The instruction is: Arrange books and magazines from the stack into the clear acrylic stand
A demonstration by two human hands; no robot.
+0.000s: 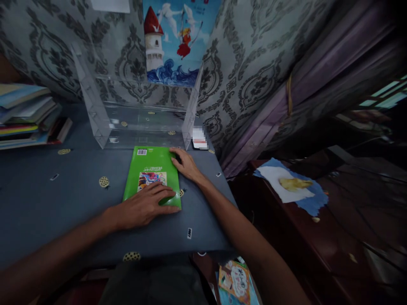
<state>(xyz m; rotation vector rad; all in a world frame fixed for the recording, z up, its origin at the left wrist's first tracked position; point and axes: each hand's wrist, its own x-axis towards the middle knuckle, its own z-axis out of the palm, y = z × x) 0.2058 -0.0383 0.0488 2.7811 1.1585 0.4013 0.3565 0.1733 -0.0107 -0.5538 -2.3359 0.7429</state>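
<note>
A green book (154, 162) lies on the grey-blue table, its barcode at the far left corner and a colourful picture in the middle. Across the near part of its cover rests my left hand (148, 203), palm down with the fingers stretched out, hiding part of the picture. My right hand (187, 164) touches the far right edge of the book, thumb and fingers apart. Just beyond the book stands a clear plastic rack (143, 103) with stepped side walls.
Stacked books (28, 116) occupy the table's left side. A phone-like object (200, 140) sits right of the rack. A picture poster (174, 42) hangs behind. To the right, a dark red cabinet (282, 224) bears a blue cloth (313, 205). Below the table edge are more books (235, 281).
</note>
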